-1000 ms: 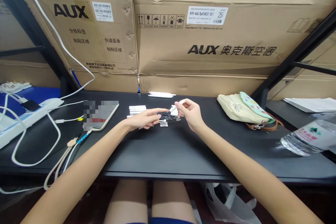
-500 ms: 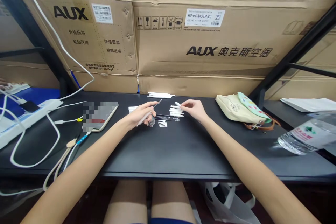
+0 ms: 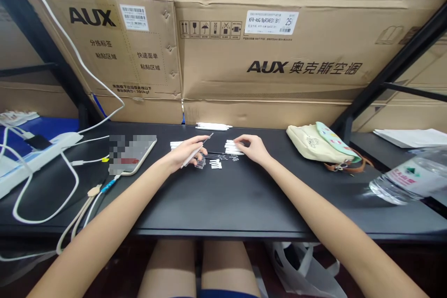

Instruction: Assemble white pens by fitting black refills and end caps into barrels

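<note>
My left hand point(image 3: 188, 151) is closed around a white pen barrel point(image 3: 188, 159), held at a slant. A thin refill with a dark tip point(image 3: 210, 136) sticks out past its fingers. My right hand point(image 3: 254, 147) pinches at the upper end of a small row of short white pen parts point(image 3: 233, 148); its fingertips partly cover the piece they touch. Between the hands lie dark refills point(image 3: 218, 155), small springs point(image 3: 235, 159), short white pieces point(image 3: 215, 164) and clear pieces point(image 3: 200, 163). More white barrels point(image 3: 175, 145) lie partly behind my left hand.
White pens point(image 3: 213, 126) lie together at the back. A phone point(image 3: 134, 154), cables and a power strip point(image 3: 63, 142) are on the left. A cream pouch point(image 3: 309, 144) and a water bottle point(image 3: 407, 179) stand on the right. Large cardboard boxes point(image 3: 216, 79) form the back wall.
My right hand has moved slightly left and down onto the row; the white piece that stood out tilted at its fingertips no longer does. My left hand keeps its hold on the barrel.
</note>
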The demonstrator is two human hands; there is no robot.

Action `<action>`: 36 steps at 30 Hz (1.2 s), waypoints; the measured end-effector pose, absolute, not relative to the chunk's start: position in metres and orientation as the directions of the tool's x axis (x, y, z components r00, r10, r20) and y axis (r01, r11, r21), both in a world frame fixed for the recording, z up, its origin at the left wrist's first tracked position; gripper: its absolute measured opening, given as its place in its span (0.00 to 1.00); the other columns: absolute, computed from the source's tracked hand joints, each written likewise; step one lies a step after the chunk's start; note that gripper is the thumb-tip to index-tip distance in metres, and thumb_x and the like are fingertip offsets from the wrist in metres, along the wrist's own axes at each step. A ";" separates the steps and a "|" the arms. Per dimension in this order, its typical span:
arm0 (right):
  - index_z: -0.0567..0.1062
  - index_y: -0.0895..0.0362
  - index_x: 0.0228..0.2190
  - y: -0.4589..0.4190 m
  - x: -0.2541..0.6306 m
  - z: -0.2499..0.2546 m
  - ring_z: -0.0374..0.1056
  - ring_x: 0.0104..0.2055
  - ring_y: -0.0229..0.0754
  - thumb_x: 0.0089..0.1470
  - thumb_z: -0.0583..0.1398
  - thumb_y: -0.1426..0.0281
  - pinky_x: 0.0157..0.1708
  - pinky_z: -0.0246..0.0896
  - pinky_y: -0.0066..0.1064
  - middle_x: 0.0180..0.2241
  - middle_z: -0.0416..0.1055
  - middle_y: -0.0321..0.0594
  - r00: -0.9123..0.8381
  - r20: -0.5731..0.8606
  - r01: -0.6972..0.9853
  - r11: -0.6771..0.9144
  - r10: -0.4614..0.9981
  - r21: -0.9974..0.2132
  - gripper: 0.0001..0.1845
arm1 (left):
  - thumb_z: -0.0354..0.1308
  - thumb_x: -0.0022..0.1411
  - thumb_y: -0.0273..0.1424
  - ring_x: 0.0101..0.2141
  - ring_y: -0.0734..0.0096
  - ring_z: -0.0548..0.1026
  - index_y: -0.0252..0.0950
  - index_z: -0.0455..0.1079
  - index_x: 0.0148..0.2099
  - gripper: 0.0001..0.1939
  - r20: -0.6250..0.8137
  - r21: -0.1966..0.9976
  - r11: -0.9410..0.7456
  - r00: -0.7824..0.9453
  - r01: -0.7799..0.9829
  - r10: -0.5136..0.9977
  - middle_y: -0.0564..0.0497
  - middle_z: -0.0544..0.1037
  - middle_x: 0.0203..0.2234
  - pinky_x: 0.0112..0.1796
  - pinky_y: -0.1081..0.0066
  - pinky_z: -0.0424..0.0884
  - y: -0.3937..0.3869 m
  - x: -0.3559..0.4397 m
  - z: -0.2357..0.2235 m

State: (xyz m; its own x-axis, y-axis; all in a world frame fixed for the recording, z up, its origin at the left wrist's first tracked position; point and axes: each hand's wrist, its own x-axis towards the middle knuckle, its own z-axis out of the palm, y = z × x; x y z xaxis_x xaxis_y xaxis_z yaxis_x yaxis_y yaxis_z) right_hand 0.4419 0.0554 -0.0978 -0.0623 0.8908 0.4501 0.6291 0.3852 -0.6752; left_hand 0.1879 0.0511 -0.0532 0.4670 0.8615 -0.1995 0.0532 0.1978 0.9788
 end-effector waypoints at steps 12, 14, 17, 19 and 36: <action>0.75 0.58 0.30 0.034 0.410 -0.079 0.69 0.26 0.38 0.46 0.62 0.58 0.28 0.66 0.31 0.26 0.74 0.40 -0.059 0.262 0.124 0.268 0.963 -0.955 0.16 | 0.52 0.61 0.37 0.18 0.84 0.59 0.38 0.63 0.57 0.22 -0.105 0.964 -0.093 0.678 0.249 0.728 0.52 0.71 0.27 0.17 0.80 0.54 0.043 0.189 -0.053; 0.75 0.59 0.28 0.026 0.401 -0.074 0.66 0.22 0.35 0.43 0.64 0.58 0.24 0.65 0.29 0.24 0.73 0.39 -0.166 0.210 0.085 0.227 0.963 -0.970 0.16 | 0.54 0.60 0.38 0.18 0.84 0.57 0.38 0.64 0.56 0.23 -0.115 0.956 -0.115 0.709 0.268 0.696 0.53 0.71 0.26 0.17 0.80 0.51 0.041 0.189 -0.053; 0.75 0.59 0.25 0.022 0.400 -0.069 0.64 0.21 0.34 0.39 0.66 0.60 0.23 0.64 0.28 0.21 0.71 0.37 -0.205 0.188 0.072 0.206 0.961 -0.976 0.15 | 0.54 0.59 0.39 0.18 0.84 0.57 0.37 0.66 0.54 0.22 -0.122 0.957 -0.110 0.716 0.269 0.687 0.52 0.71 0.27 0.17 0.80 0.49 0.041 0.190 -0.054; 0.74 0.59 0.24 0.024 0.410 -0.065 0.65 0.22 0.35 0.38 0.67 0.62 0.24 0.64 0.28 0.22 0.72 0.37 -0.171 0.186 0.102 0.205 0.968 -0.973 0.14 | 0.55 0.58 0.38 0.18 0.84 0.57 0.35 0.66 0.53 0.22 -0.115 0.964 -0.080 0.672 0.252 0.731 0.51 0.72 0.27 0.17 0.80 0.49 0.043 0.191 -0.055; 0.72 0.59 0.20 0.029 0.436 -0.062 0.64 0.26 0.36 0.42 0.59 0.75 0.29 0.59 0.27 0.22 0.71 0.35 -0.462 0.128 0.639 0.430 0.877 -0.637 0.03 | 0.53 0.58 0.34 0.16 0.85 0.53 0.34 0.64 0.54 0.21 -0.055 0.978 -0.037 0.419 0.207 0.907 0.51 0.71 0.27 0.17 0.79 0.50 0.048 0.191 -0.054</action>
State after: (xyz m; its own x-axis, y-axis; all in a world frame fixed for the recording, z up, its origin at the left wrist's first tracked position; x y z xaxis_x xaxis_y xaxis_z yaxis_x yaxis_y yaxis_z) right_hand 0.4359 0.0289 -0.0620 -0.4623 0.8774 0.1283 0.6394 0.4301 -0.6374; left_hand 0.1913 0.0476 -0.0541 0.4185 0.9065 -0.0549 0.2073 -0.0365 0.9776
